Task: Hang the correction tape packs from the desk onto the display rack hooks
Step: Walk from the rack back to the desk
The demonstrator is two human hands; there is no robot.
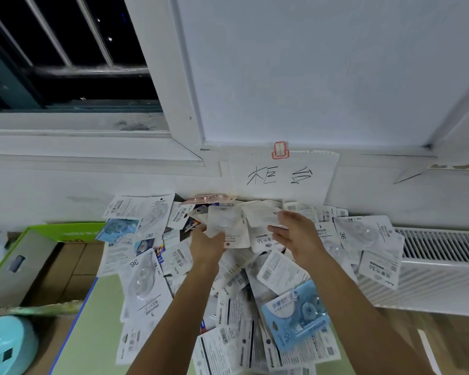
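Since the left hand [207,243] pinches one light, stiff, slippery pack [224,224] and the right hand [293,234] hovers spread, grip the card's edge.

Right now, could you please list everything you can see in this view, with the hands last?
Correction tape packs: a large heap, too many to count, mostly white, a few blue, spread over the desk against the wall.
Desk: one, pale green top with a blue edge, under the heap.
Paper sign: one, white with black handwriting, on the wall behind the heap.
Red clip: one, at the sign's top edge.
Radiator: one, white, right of the heap.
Box: one, grey with green edges, left of the desk.
Teal object: one, rounded, bottom left.
Window: one, dark, barred, upper left.
Left hand: holds a white pack.
Right hand: open grip, above the heap.
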